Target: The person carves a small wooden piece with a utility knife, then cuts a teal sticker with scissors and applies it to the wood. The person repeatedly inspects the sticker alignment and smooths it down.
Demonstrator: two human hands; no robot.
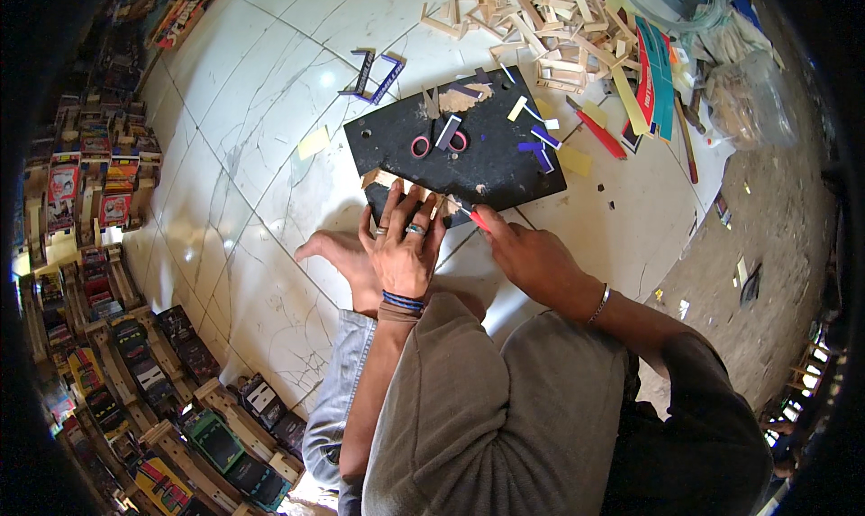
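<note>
On the near edge of a black board, my left hand holds down a pale wooden strip with its fingertips. Parts of the strip are hidden under those fingers. My right hand grips a red-handled tool with a thin metal end, which points left at the strip by my left fingertips. Whether it is a knife or another tool I cannot tell. Scissors with pink-and-black handles lie on the board beside a small dark, pale-edged piece. Blue-and-white strips lie at its right.
A heap of small wooden frames lies at the far side. A red-handled cutter, a hammer and printed sheets lie to the right. Rows of toy trucks line the left. Two blue-edged brackets rest beyond the board.
</note>
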